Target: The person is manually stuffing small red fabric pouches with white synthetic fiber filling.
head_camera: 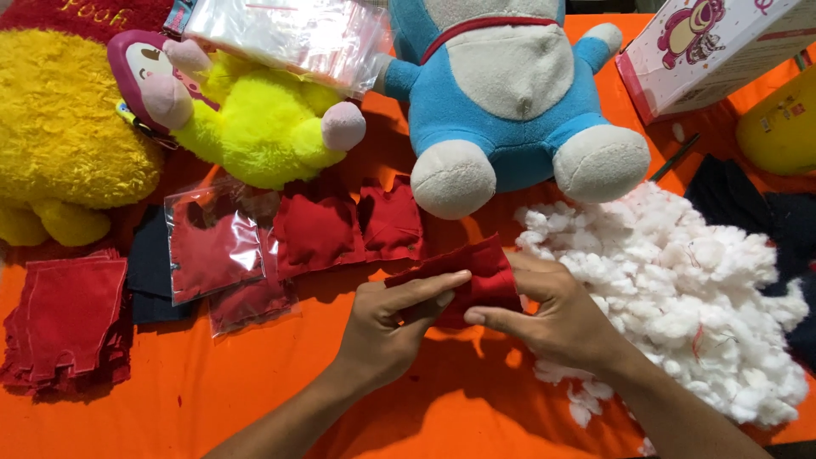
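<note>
While both hands, left hand (387,319), right hand (552,319), pinch a red cloth pouch (476,276), white stuffing pile (680,297) beside, bare orange table (255,382) near edge.

Left hand (393,321) and right hand (557,316) both pinch a small red fabric pouch (478,276) over the orange tabletop (195,399). Heap of white fluffy stuffing (680,289) touches right wrist; blue-and-white plush toy (510,93) beyond.

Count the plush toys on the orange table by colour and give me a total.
Yellow plush toy: 1
Yellow-green plush toy with a pink face: 1
Blue and white plush toy: 1
Total: 3
Both hands, left hand and right hand, hold a red fabric piece, not a plush toy.
</note>
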